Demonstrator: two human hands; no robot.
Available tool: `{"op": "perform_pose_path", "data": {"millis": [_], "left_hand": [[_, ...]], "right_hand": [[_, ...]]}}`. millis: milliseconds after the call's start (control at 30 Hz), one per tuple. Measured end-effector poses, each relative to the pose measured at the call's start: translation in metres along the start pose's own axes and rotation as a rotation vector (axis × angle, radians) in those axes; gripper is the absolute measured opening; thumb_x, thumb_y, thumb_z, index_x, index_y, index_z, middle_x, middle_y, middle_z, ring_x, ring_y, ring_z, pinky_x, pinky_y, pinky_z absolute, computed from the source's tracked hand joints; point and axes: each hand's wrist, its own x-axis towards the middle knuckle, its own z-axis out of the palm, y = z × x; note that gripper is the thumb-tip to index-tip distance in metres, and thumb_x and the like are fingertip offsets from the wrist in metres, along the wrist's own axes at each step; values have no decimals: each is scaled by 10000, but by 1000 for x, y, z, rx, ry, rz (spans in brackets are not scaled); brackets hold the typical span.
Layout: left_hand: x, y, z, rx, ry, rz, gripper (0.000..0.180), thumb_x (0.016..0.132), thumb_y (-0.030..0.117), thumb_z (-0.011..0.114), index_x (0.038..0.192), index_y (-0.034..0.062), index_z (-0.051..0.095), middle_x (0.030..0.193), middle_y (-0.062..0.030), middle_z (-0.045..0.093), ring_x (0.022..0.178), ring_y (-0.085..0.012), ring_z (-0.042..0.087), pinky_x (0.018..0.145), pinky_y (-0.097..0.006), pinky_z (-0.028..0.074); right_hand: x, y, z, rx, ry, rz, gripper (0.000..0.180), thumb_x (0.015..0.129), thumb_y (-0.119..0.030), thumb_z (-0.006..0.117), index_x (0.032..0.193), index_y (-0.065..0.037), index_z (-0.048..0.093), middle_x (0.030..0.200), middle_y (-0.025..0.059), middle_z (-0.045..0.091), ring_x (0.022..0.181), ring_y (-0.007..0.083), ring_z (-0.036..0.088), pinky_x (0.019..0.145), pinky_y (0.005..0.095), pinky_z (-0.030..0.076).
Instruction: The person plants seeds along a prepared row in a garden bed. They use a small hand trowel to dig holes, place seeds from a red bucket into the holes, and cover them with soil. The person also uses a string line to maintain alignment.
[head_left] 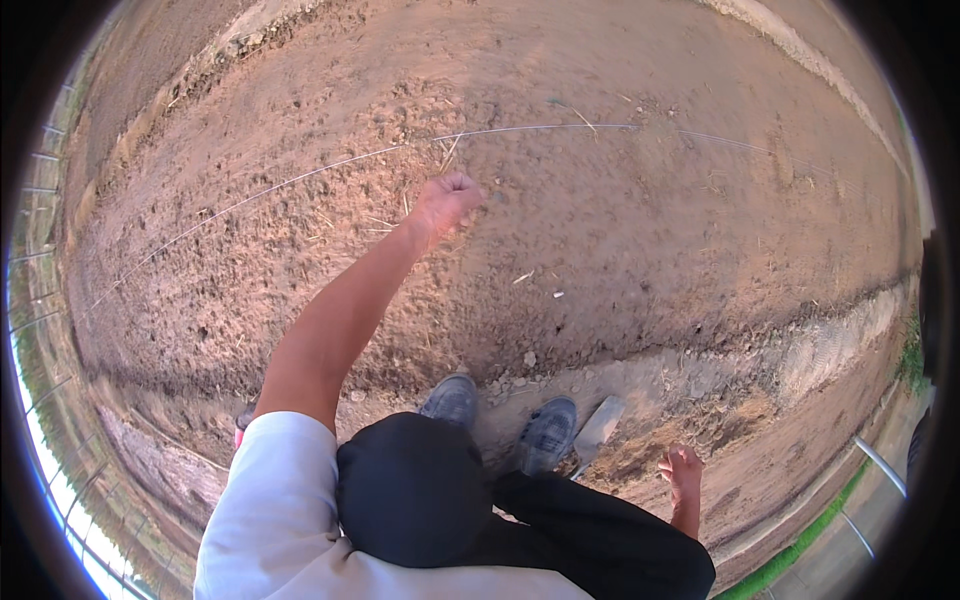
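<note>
In the upper middle of the frame, the left hand curls over reddish-brown bare soil, below a thin white string arching across; whether it pinches anything, I cannot tell. At lower right, the right hand is loosely curled, contents unclear, near a flat grey blade beside a grey shoe.

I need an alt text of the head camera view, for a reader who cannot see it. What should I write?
A person's left hand is stretched out over brown soil, near a thin pale line across it; whether it holds anything is unclear. The right hand is at lower right, near a flat-bladed tool beside the grey right shoe.
</note>
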Motion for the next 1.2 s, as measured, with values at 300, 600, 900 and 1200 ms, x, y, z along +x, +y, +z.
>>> {"op": "perform_pose_path", "data": {"millis": [300, 600, 900, 1200], "left_hand": [[-68, -32, 14, 361, -401, 97, 225, 861, -7, 562, 723, 137, 460, 628, 83, 415, 519, -11, 326, 442, -235, 242], [-103, 23, 37, 791, -502, -51, 280, 984, 369, 645, 904, 101, 647, 769, 19, 623, 616, -73, 594, 526, -225, 490], [-113, 7, 42, 590, -381, -177, 297, 999, 339, 611, 936, 52, 647, 825, -59, 656, 652, -133, 639, 563, -283, 567], [-117, -2, 45, 528, -397, -219, 298, 981, 334, 646, 879, 55, 650, 793, -40, 626, 648, -140, 653, 546, -292, 574]], "right_hand": [[26, 14, 0, -313, 269, -142, 384, 887, -327, 592, 1158, -74, 695, 1027, 184, 730, 967, 348, 698, 899, 403, 531], [19, 40, 74, -122, 471, -137, 316, 928, -238, 564, 1160, -49, 665, 1227, 197, 646, 1184, 382, 582, 1049, 439, 445], [31, 72, 140, -222, 609, -106, 383, 999, -334, 505, 1205, -11, 513, 1175, 288, 573, 1117, 484, 533, 955, 523, 433], [32, 58, 56, 661, -67, 197, 252, 979, -375, 603, 1050, -135, 629, 795, 4, 636, 578, 160, 607, 426, 321, 461]]}}
